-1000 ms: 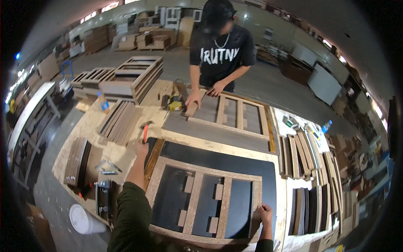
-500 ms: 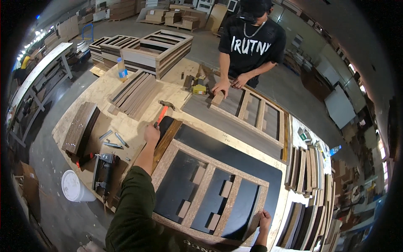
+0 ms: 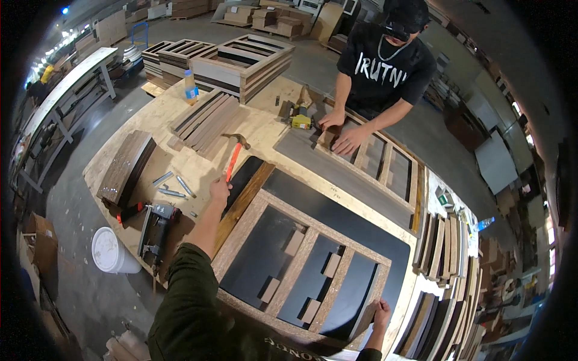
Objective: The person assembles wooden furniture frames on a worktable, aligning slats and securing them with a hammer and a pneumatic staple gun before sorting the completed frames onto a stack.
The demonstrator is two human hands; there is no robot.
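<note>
My left hand (image 3: 221,189) is closed around the orange handle of a claw hammer (image 3: 234,157), its metal head pointing away from me over the bench. Under that forearm runs a brown wooden bar (image 3: 243,210) along the left of a black panel (image 3: 337,201). On the panel lies a wooden frame (image 3: 295,272) with crossbars and several small wood blocks (image 3: 332,265) against them. My right hand (image 3: 382,314) is curled closed at the frame's right edge; whatever its fingers may hold is hidden.
Opposite, a co-worker (image 3: 388,66) has both hands on another wooden frame (image 3: 385,157). A yellow-green power tool (image 3: 301,117) lies beside them. Wood strips (image 3: 208,123), a nail gun (image 3: 158,231) and a bottle (image 3: 191,87) are at left. More strips (image 3: 442,246) are stacked right. A white bucket (image 3: 113,249) stands below.
The view has shifted slightly. My left hand has drawn the hammer a little leftward over the bench. The co-worker's hand has spread over the far frame. My right hand stays at the frame edge.
</note>
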